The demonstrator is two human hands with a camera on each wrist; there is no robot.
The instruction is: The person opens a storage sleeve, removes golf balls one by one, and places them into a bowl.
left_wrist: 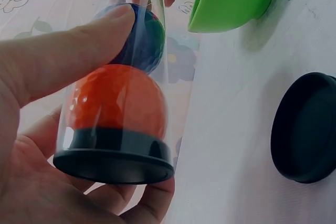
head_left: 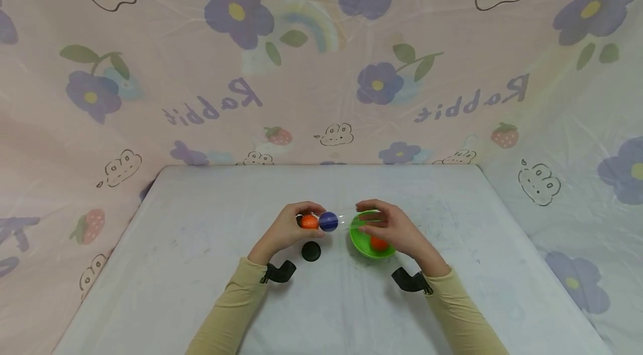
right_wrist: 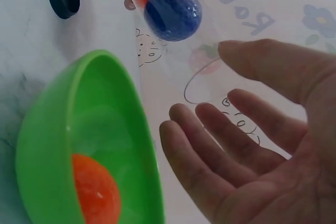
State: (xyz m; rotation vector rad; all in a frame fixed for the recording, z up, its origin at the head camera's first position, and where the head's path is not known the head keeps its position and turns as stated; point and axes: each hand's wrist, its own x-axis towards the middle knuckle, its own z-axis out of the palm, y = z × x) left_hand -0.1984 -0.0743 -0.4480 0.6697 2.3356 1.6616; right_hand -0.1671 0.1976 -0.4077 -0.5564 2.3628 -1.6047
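My left hand (head_left: 287,228) grips a clear plastic tube (head_left: 344,220) lying roughly level above the table, thumb on one side and fingers round the other. A black cap (left_wrist: 113,165) closes its left end. Inside, an orange golf ball (left_wrist: 118,98) sits against that cap, and a blue ball (head_left: 329,221) follows it. The tube's right end is uncapped. My right hand (head_left: 397,226) hovers by that end with fingers loosely bent and nothing in them. Below it stands a green bowl (head_left: 358,241) with an orange ball (right_wrist: 97,190) inside.
A loose black cap (head_left: 311,251) lies on the white table (head_left: 191,288), just in front of the left hand. Behind the table hangs a patterned cloth (head_left: 311,87), which also covers both sides. Black wrist mounts (head_left: 409,280) stick out inward from the sleeves.
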